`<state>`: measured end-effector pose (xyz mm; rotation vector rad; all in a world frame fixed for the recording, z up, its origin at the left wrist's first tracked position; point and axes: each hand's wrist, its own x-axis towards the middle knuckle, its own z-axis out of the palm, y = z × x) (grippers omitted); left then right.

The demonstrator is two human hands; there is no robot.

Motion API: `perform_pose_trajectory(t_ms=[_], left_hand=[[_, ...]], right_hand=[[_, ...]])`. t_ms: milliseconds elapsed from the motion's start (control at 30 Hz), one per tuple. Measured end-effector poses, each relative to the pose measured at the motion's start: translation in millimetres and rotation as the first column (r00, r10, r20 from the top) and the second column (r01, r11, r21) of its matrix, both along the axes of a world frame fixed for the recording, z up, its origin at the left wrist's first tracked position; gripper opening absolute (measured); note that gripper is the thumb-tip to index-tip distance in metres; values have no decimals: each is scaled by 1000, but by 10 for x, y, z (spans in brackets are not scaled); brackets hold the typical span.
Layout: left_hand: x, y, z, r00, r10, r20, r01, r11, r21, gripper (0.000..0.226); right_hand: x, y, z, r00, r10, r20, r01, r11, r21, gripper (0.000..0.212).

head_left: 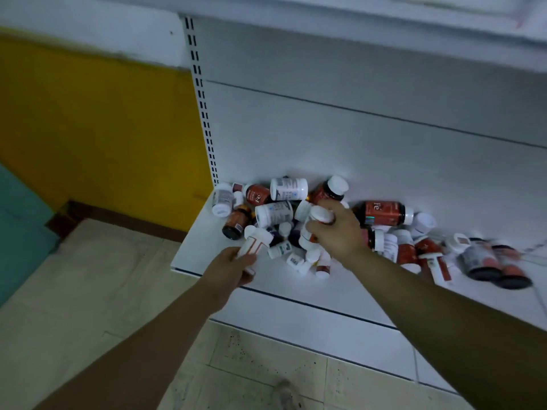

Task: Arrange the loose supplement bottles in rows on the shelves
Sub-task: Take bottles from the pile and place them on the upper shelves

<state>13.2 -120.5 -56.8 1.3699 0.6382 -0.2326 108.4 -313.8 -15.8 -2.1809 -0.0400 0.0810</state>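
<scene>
So the whole heap of supplement bottles is lying on its sides at the back of the bottom white shelf, nothing in rows yet. The left grip is wrapped round a white bottle with an orange band at the front of the heap, and the right grip is curled over a white-capped bottle in the middle. They look like light, rigid plastic cylinders with glossy labels, so I'd guess slippery and keen to roll on that smooth painted shelf. I'd take them round the body just under the cap. The amber red-label bottle near the back panel might be heavier, can't tell if it's glass
</scene>
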Motion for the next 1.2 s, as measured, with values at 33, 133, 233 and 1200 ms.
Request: perform_pose_trajectory(t_ms=[33,133,233,1200], left_hand=[[-34,-37,148,999,24,21,-22,994,-106,27],[-137,-142,597,991,53,121,-13,950,-311,22],[-300,-274,1050,981,39,188,58,872,-486,23],[-1888,-4819,3147,539,-580,611,837,452,-309,29]], right_hand=[[-104,-19,104,991,-84,-105,101,981,166,29],[-442,-115,344,906,-130,-404,358,744,563,31],[-867,-221,653,861,-89,-500,487,425,763,26],[-3860,-4167,2674,761,-649,22,333,420,844,18]])
